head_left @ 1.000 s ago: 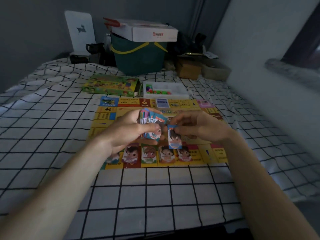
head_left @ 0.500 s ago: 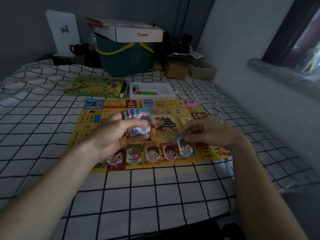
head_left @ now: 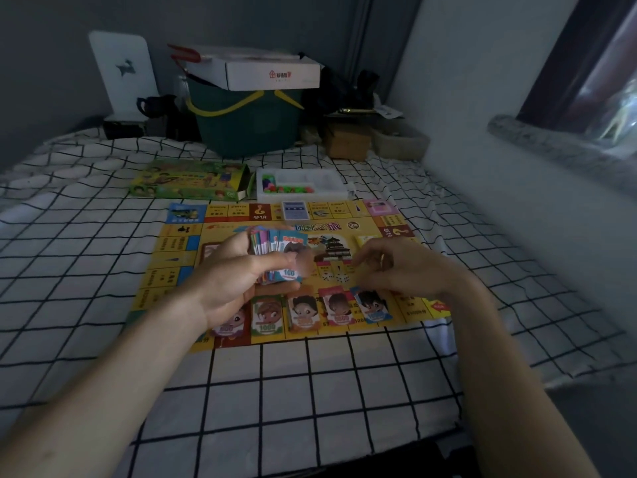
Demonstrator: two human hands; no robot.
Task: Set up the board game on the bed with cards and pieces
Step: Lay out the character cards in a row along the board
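A yellow game board (head_left: 396, 307) lies flat on the checked bedsheet. My left hand (head_left: 234, 281) grips a fanned stack of money cards (head_left: 279, 248) above the board's middle; the front card reads 100. My right hand (head_left: 396, 267) hovers over the board's right half with its fingers loosely curled, and I see nothing in it. Along the board's near edge lies a row of several face cards; the blue one (head_left: 372, 305) at the right end sits just below my right hand. Small dice (head_left: 336, 277) rest near the board's centre.
Behind the board are the green game box (head_left: 189, 181) and a white tray of coloured pieces (head_left: 300, 186). A blue card deck (head_left: 294, 210) sits on the board's far edge. A green bin (head_left: 244, 122) with a white carton stands at the back; a wall runs along the right.
My right hand carried a blue face card down to the right end of the row, let it go, and has lifted off. My left hand kept its stack.
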